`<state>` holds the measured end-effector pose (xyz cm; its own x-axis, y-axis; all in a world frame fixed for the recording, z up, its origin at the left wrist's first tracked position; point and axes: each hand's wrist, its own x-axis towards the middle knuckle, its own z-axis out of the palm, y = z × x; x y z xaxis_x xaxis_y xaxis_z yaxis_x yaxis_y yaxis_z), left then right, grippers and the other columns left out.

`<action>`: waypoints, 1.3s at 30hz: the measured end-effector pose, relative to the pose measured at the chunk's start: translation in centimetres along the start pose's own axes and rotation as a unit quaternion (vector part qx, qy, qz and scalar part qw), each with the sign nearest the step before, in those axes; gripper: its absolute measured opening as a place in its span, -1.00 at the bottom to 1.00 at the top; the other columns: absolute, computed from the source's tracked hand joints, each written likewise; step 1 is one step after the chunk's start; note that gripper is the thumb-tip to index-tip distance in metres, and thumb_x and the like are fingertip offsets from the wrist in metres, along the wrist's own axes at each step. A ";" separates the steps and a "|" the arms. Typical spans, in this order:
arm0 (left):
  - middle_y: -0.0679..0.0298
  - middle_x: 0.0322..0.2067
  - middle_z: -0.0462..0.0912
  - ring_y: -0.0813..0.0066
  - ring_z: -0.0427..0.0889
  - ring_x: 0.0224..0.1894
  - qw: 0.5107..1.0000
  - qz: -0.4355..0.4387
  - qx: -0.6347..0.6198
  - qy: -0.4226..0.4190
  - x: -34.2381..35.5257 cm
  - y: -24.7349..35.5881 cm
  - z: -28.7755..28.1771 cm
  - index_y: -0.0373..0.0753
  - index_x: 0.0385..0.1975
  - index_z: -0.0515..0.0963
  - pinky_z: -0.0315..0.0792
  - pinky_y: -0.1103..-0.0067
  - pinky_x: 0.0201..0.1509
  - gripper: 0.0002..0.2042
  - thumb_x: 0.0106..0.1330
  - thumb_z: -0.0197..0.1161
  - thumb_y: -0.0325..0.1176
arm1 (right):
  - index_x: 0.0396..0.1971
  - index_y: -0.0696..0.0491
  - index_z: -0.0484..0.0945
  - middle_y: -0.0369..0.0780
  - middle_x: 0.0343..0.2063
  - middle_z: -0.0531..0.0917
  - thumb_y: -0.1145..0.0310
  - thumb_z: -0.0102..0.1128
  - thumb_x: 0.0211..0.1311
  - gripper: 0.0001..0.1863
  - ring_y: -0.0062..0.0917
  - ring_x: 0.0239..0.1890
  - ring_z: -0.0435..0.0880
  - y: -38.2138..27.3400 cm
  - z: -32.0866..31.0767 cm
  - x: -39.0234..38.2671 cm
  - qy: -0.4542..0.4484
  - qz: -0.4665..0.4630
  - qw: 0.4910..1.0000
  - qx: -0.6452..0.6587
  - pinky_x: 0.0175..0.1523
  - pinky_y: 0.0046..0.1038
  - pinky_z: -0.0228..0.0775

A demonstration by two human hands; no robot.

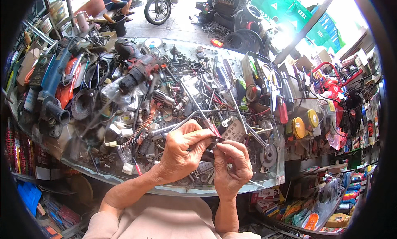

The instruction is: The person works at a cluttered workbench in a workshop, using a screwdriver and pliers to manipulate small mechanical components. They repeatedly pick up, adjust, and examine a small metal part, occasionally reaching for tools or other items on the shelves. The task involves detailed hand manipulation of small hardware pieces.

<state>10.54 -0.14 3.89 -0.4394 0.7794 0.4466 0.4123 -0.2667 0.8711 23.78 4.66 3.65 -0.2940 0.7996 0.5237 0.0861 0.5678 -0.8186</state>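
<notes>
My left hand (184,148) and my right hand (233,166) meet over the near part of a cluttered glass-topped table (99,173). Between the fingertips of both is a small dark piece (216,139), perhaps metal, too small and covered to name. The left thumb and fingers pinch it from the left, while the right ones close on it from below and the right. Beneath the hands lie loose screws, springs and fittings, partly hidden by them. A cordless drill (138,69) rests on the heap beyond my left hand. Right of my right hand is a ring-ended metal tool (269,154).
An angle grinder (58,86) and a wire wheel brush (84,103) crowd the table's left. Screwdrivers (225,75), scissors (273,90) and yellow-lidded jars (298,127) stand at the right. Packed shelves (322,201) flank me. Beyond are a motorcycle wheel (157,10) and a seated person (118,1).
</notes>
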 end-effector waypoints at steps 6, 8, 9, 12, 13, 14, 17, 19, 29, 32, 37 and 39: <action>0.24 -0.50 0.56 0.43 0.53 -0.45 1.000 -0.003 -0.024 0.004 -0.2 0.0 -0.1 -0.32 -0.27 0.64 0.41 0.57 -0.35 -0.81 0.11 0.33 -0.64 | -0.28 0.06 0.71 -0.21 -0.21 0.62 0.61 0.39 0.05 -0.79 -0.63 -0.34 0.59 -0.1 0.1 -0.1 0.013 -0.025 1.000 -0.004 -0.42 -0.68 0.39; 0.24 -0.49 0.56 0.44 0.53 -0.44 1.000 -0.003 -0.019 0.001 -0.3 -0.2 -0.2 -0.32 -0.28 0.64 0.41 0.57 -0.35 -0.82 0.11 0.33 -0.64 | -0.27 0.06 0.72 -0.19 -0.17 0.61 0.61 0.38 0.05 -0.78 -0.61 -0.33 0.60 0.2 0.4 -0.1 0.026 -0.034 0.999 0.010 -0.42 -0.67 0.40; 0.24 -0.49 0.56 0.44 0.53 -0.44 1.000 -0.002 -0.016 -0.001 -0.4 -0.3 -0.2 -0.32 -0.28 0.64 0.41 0.58 -0.34 -0.82 0.11 0.33 -0.64 | -0.28 0.06 0.72 -0.19 -0.18 0.62 0.61 0.38 0.05 -0.79 -0.61 -0.34 0.59 0.3 0.5 -0.2 0.028 -0.040 0.999 -0.001 -0.42 -0.66 0.40; 0.24 -0.47 0.57 0.45 0.54 -0.42 1.000 -0.006 -0.016 -0.003 -0.5 -0.4 -0.3 -0.32 -0.28 0.65 0.42 0.58 -0.33 -0.82 0.11 0.32 -0.65 | -0.28 0.07 0.70 -0.19 -0.20 0.65 0.61 0.38 0.06 -0.79 -0.62 -0.38 0.58 0.7 0.9 -0.3 0.032 -0.061 0.997 -0.035 -0.42 -0.65 0.41; 0.24 -0.47 0.56 0.45 0.54 -0.42 1.000 -0.006 -0.020 -0.003 -0.5 -0.4 -0.4 -0.32 -0.28 0.65 0.42 0.58 -0.33 -0.82 0.11 0.32 -0.66 | -0.27 0.08 0.68 -0.19 -0.21 0.65 0.60 0.38 0.06 -0.79 -0.63 -0.39 0.57 0.8 0.9 -0.4 0.029 -0.071 0.996 -0.048 -0.42 -0.65 0.40; 0.24 -0.47 0.56 0.46 0.54 -0.41 1.000 -0.006 -0.025 -0.003 -0.5 -0.3 -0.3 -0.33 -0.28 0.65 0.42 0.58 -0.33 -0.81 0.11 0.31 -0.66 | -0.25 0.09 0.66 -0.19 -0.22 0.66 0.59 0.38 0.06 -0.78 -0.63 -0.40 0.57 0.9 1.0 -0.5 0.027 -0.080 0.994 -0.061 -0.42 -0.65 0.39; 0.23 -0.46 0.56 0.46 0.54 -0.41 1.000 -0.010 -0.028 -0.008 -0.8 -0.6 -0.4 -0.34 -0.27 0.65 0.42 0.59 -0.32 -0.81 0.11 0.31 -0.66 | -0.21 0.12 0.59 -0.19 -0.25 0.67 0.57 0.39 0.08 -0.75 -0.66 -0.42 0.55 1.1 1.5 -0.9 0.052 -0.034 0.998 -0.016 -0.45 -0.66 0.36; 0.23 -0.46 0.56 0.47 0.53 -0.41 0.999 -0.011 -0.029 -0.014 -0.8 -0.7 -0.4 -0.34 -0.26 0.65 0.42 0.59 -0.32 -0.81 0.12 0.30 -0.66 | -0.19 0.16 0.55 -0.21 -0.30 0.66 0.53 0.37 0.11 -0.74 -0.66 -0.43 0.54 0.9 1.6 -1.2 0.062 0.000 0.998 -0.025 -0.42 -0.66 0.34; 0.23 -0.46 0.57 0.47 0.53 -0.41 0.999 -0.027 -0.018 -0.026 -1.0 -1.2 -0.4 -0.36 -0.27 0.65 0.42 0.60 -0.33 -0.82 0.12 0.30 -0.67 | -0.25 0.18 0.57 -0.23 -0.41 0.62 0.50 0.33 0.16 -0.82 -0.55 -0.42 0.56 2.0 1.2 -1.1 -0.001 0.031 0.998 -0.045 -0.27 -0.55 0.40; 0.22 -0.43 0.61 0.50 0.58 -0.38 0.999 -0.026 -0.022 -0.033 -0.8 -1.3 -0.5 -0.36 -0.27 0.65 0.46 0.61 -0.30 -0.82 0.12 0.32 -0.65 | -0.26 0.18 0.57 -0.23 -0.43 0.62 0.50 0.33 0.16 -0.82 -0.56 -0.40 0.57 2.0 1.2 -1.5 0.010 0.070 0.997 0.002 -0.23 -0.54 0.41; 0.26 -0.38 0.68 0.62 0.63 -0.34 0.992 -0.095 -0.077 -0.009 -0.7 -0.5 -0.5 -0.36 -0.25 0.64 0.52 0.67 -0.26 -0.84 0.17 0.36 -0.56 | -0.27 0.19 0.57 -0.21 -0.41 0.63 0.51 0.34 0.15 -0.83 -0.56 -0.35 0.60 1.8 1.0 -1.7 0.014 0.108 0.993 0.042 -0.18 -0.53 0.43; 0.28 -0.38 0.69 0.65 0.64 -0.35 0.984 -0.146 -0.106 -0.001 -0.7 -0.4 -0.6 -0.35 -0.24 0.63 0.53 0.69 -0.26 -0.84 0.19 0.37 -0.52 | -0.28 0.19 0.57 -0.20 -0.40 0.64 0.53 0.34 0.15 -0.83 -0.54 -0.34 0.61 2.1 0.9 -1.8 0.010 0.116 0.992 0.052 -0.16 -0.52 0.43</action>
<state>10.23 -0.92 3.31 -0.5131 0.8412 0.1704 0.0922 -0.1433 0.9854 23.67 4.23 0.80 -0.2578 0.9111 0.3216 0.0501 0.3450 -0.9373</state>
